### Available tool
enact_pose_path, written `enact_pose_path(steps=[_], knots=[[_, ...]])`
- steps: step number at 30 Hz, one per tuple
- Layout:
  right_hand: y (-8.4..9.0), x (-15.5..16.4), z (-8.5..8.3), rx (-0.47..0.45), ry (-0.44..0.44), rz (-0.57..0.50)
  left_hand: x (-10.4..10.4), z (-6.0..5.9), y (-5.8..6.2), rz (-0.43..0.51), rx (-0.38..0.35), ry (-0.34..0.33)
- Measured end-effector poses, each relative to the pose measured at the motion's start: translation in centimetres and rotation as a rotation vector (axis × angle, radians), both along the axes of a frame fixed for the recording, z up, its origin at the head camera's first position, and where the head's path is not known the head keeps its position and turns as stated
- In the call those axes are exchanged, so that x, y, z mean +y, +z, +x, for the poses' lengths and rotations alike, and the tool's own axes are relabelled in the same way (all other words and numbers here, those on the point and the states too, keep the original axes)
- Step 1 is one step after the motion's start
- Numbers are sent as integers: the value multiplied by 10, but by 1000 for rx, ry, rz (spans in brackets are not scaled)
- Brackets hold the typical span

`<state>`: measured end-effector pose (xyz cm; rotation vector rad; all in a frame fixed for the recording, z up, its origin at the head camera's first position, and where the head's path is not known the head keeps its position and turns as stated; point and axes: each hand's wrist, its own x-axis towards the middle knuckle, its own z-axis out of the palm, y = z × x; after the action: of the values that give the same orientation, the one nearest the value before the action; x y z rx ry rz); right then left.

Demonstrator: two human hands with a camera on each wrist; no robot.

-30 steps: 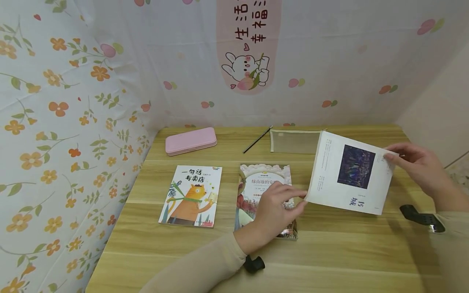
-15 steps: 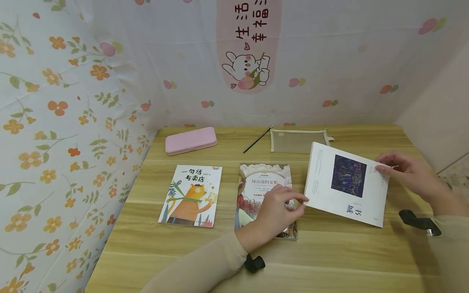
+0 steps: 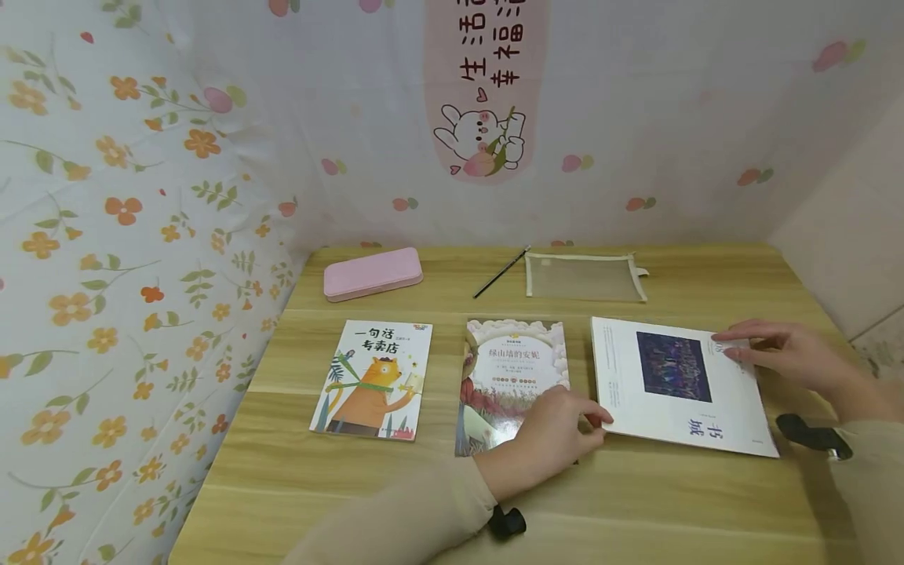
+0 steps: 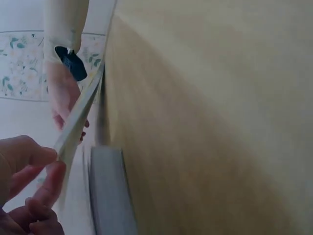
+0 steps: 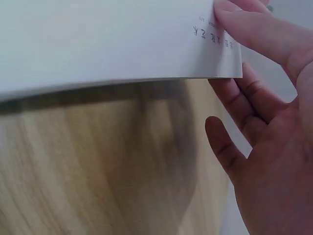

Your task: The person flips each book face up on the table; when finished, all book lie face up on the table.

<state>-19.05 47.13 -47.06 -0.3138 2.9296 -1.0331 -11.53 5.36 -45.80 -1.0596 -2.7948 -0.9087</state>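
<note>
A white book with a dark purple picture on its cover sits at the right of the wooden worktop, the last in a row of three. It is almost flat, though the wrist views show its far right corner a little off the wood. The left hand pinches the near left corner of that book between thumb and curled fingers, its wrist lying over the lower edge of the middle book, the one with a floral cover. The right hand holds the far right corner: the thumb lies on top beside the small printed characters and the fingers reach underneath, fairly straight.

To the left of the floral book lies a third book with an orange cat on its cover, a little apart from its neighbour. Farther back on the worktop, a pink case rests at the left, a dark pen lies at a slant near the middle, and a flat mesh pouch with a pale border lies just beside the pen, behind the white book. Flowered cloth hangs along the left side and the back, and the back panel carries a rabbit drawing with Chinese characters. A dark strap shows at each beige sleeve.
</note>
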Motion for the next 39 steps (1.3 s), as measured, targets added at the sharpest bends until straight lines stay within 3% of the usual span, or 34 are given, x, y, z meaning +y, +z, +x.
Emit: enact_pose_path(steps=[7,15,21,28,35,39], knots=[[-3,-10,-7,17,73,68,7,-1,5,-142,13,0],[-5,-18,-9,-37,66,107,5,-10,5,-237,-46,-4],[-6,-24,-1,-1,76,167,1,-39,13,-304,-107,14],[-8,-33,22,-14,4,152,-1,-77,14,-323,-154,-30],[-10,-38,51,-6,-8,188,2,-91,13,-428,-102,-10],[-12,-33,67,7,-5,202,6,-96,11,-438,-72,-21]])
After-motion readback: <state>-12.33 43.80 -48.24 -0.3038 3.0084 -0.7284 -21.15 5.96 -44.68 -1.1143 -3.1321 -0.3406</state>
